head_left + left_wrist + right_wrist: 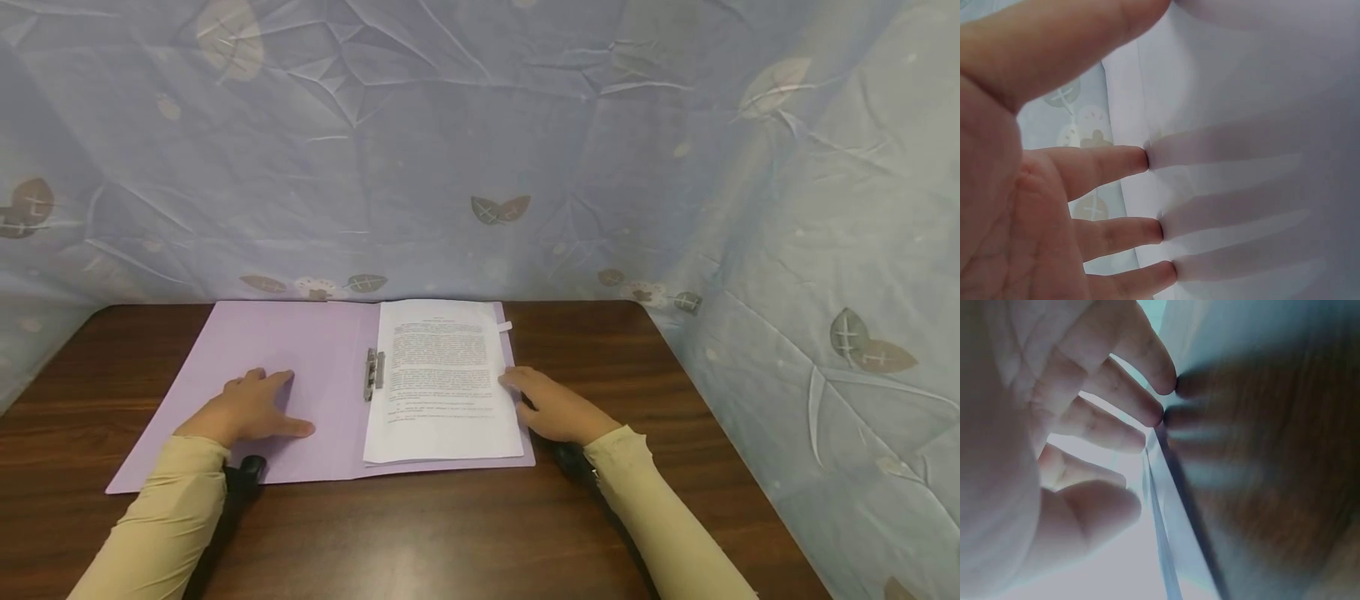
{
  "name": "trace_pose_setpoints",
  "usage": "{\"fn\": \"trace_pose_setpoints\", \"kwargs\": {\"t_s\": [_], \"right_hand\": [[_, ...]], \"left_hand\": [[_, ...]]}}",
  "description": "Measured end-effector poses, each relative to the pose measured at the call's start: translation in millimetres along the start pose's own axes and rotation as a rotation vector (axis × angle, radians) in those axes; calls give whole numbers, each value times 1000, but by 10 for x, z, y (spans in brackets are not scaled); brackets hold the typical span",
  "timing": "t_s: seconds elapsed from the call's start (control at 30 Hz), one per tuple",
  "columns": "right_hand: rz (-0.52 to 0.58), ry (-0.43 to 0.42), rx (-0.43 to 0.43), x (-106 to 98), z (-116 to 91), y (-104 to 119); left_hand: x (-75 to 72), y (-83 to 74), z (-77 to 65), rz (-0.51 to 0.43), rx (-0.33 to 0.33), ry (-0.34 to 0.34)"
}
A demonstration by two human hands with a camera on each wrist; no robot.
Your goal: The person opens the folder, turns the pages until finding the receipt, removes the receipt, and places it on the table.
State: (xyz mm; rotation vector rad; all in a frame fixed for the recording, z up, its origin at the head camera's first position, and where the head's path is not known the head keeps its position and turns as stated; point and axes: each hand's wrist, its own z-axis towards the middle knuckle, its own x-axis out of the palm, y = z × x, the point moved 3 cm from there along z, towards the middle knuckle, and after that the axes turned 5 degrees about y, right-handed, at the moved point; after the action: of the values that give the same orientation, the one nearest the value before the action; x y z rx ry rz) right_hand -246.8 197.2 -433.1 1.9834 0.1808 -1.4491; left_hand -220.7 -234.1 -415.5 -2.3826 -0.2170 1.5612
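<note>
A lilac folder (pixel 322 333) lies spread on the brown table, with a stack of printed sheets (pixel 442 375) on its right half. At its spine sits a metal clip (pixel 371 373). My left hand (pixel 251 408) rests with spread fingers on the left cover; in the left wrist view its fingertips (pixel 1138 157) touch the cover's pale surface. My right hand (pixel 555 404) is at the right edge of the sheets and folder. In the right wrist view, its loosely bent fingers (pixel 1141 412) reach across that edge, some touching the wood; the thumb lies over the papers.
A small white tab (pixel 506 327) sticks out at the folder's right edge. Behind the table (pixel 405 542) hangs a creased, leaf-patterned cloth (pixel 450 167), which continues along the right side. Black straps (pixel 243 475) run beside both sleeves.
</note>
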Motion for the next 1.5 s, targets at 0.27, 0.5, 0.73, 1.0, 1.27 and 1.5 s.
{"fn": "trace_pose_setpoints", "kwargs": {"t_s": [0.27,0.5,0.73,1.0,1.27,1.5], "right_hand": [[-22,4,21,27,1,11],[-41,9,37,39,1,5],[-46,19,61,45,-10,-3],[-50,27,84,48,-26,-50],[-8,-11,63,-83,-80,-103],[-11,-42,102,-138,-177,-217]], "left_hand": [[7,-28,-24,-11,22,-14],[47,5,17,3,13,-13],[54,-13,22,9,7,-13],[67,-53,4,20,14,-2],[113,-229,-25,51,34,5],[109,-352,-66,50,76,23]]}}
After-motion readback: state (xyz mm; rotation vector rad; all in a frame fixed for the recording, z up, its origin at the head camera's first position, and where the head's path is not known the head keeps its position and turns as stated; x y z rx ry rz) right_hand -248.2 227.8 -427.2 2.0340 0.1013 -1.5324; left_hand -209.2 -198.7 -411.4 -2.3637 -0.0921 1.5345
